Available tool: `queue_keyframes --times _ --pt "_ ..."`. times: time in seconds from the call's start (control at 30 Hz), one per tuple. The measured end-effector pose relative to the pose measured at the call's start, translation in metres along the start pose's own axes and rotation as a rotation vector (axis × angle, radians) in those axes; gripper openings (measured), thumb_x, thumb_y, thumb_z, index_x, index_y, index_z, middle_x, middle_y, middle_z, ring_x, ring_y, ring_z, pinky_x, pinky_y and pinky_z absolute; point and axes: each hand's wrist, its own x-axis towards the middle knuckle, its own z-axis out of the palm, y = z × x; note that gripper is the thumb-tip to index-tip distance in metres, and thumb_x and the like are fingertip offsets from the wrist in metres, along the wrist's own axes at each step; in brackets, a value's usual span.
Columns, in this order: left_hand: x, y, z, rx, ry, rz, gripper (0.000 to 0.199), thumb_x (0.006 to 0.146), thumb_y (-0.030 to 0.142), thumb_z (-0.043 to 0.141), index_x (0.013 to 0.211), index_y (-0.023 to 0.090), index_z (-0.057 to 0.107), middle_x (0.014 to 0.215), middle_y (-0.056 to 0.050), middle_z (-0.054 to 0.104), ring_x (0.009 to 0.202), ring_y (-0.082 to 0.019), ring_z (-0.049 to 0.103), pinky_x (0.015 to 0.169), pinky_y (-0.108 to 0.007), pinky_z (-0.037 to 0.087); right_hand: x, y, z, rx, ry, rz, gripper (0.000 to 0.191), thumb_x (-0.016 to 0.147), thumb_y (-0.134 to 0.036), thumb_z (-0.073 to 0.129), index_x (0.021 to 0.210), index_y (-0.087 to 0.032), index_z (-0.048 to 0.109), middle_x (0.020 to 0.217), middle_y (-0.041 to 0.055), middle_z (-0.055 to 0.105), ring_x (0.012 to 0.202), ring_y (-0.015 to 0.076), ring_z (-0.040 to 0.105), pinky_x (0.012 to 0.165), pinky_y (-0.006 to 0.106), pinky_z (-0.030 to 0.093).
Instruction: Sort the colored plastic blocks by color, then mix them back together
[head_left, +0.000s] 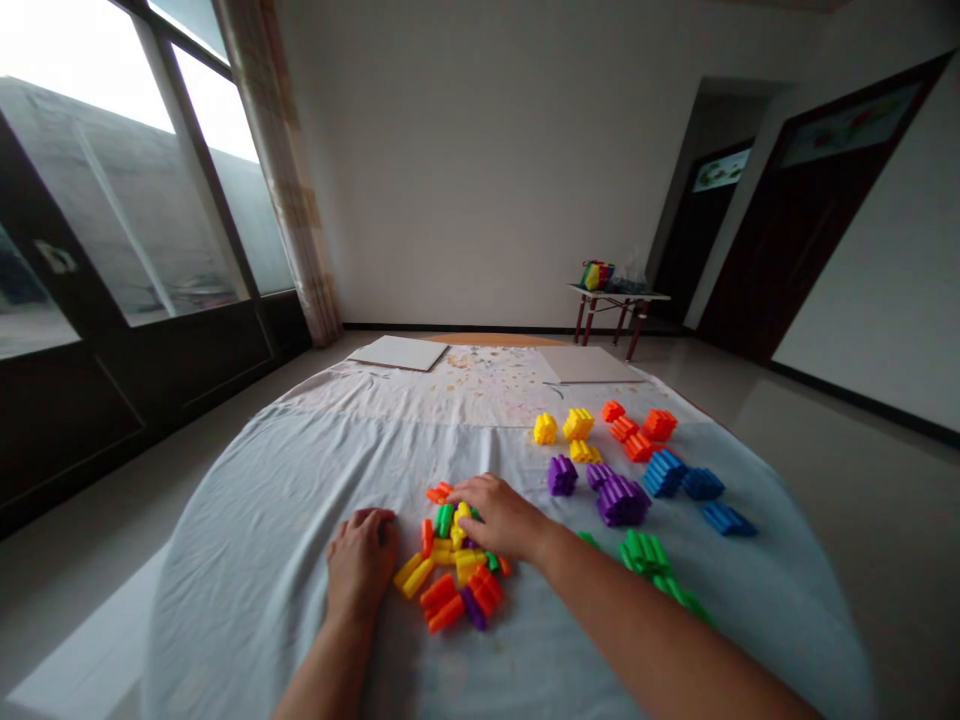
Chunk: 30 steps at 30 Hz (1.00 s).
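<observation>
A mixed pile of small ribbed plastic blocks lies on the pale cloth before me. Among them are orange blocks (442,602), yellow blocks (413,576), a green block (444,520) and a purple block (473,608). My right hand (501,515) is over the far right side of the pile, thumb and fingers apart. Its fingertips are close to an orange block (438,493), its thumb beside an upright yellow block (460,520); contact is unclear. Left of the pile, my left hand (358,560) rests on the cloth with curled fingers, and no block shows in it.
Grouped by colour at right are yellow (578,424), orange (659,425), purple (622,500), blue (664,473) and green clusters (645,552); my right forearm partly covers the green ones. Two flat boards (401,352) (591,365) lie at the far edge. A small side table (622,295) stands behind.
</observation>
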Motion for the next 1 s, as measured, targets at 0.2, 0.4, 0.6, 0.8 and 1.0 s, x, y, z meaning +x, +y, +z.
queue_keyframes --times 0.2,0.4,0.6,0.8,1.0 --pt "-0.001 -0.002 0.001 -0.027 0.017 0.001 0.032 0.083 0.025 0.038 0.098 0.023 0.065 0.111 -0.006 0.061 0.103 -0.023 0.051 0.085 -0.036 0.037 0.026 0.006 0.04 -0.142 -0.165 0.07 0.041 0.082 -0.04 0.055 0.116 -0.019 0.06 0.129 0.0108 0.053 0.119 0.0251 0.046 0.097 0.039 0.037" --pt "-0.001 0.001 -0.001 -0.052 0.018 -0.002 0.031 0.083 0.026 0.039 0.097 0.024 0.066 0.11 -0.005 0.062 0.102 -0.023 0.052 0.084 -0.037 0.036 0.012 0.024 0.018 -0.208 -0.257 0.163 0.03 0.078 -0.045 0.057 0.095 -0.024 0.069 0.105 0.0054 0.067 0.104 0.0235 0.056 0.09 0.035 0.039" --pt "-0.001 0.007 -0.008 -0.036 -0.022 -0.058 0.032 0.083 0.027 0.038 0.097 0.025 0.066 0.112 -0.006 0.061 0.105 -0.024 0.051 0.083 -0.039 0.036 0.029 0.028 0.022 -0.207 -0.027 0.312 0.028 0.078 -0.034 0.057 0.1 -0.021 0.067 0.102 0.0066 0.068 0.102 0.0214 0.056 0.088 0.03 0.04" --pt "0.005 0.0 -0.002 -0.008 -0.038 -0.058 0.034 0.084 0.033 0.036 0.099 0.026 0.066 0.114 -0.005 0.06 0.105 -0.025 0.051 0.083 -0.04 0.037 0.052 0.029 0.047 -0.197 -0.013 0.322 0.027 0.073 -0.019 0.056 0.096 -0.018 0.069 0.095 0.0097 0.069 0.096 0.0224 0.059 0.086 0.031 0.042" --pt "0.008 -0.004 0.0 -0.002 -0.059 -0.052 0.035 0.084 0.035 0.035 0.099 0.026 0.066 0.115 -0.005 0.06 0.105 -0.026 0.05 0.083 -0.04 0.036 0.056 0.04 0.041 -0.093 0.137 0.365 0.031 0.073 -0.013 0.055 0.1 -0.019 0.067 0.097 0.005 0.068 0.089 0.0149 0.062 0.08 0.022 0.045"
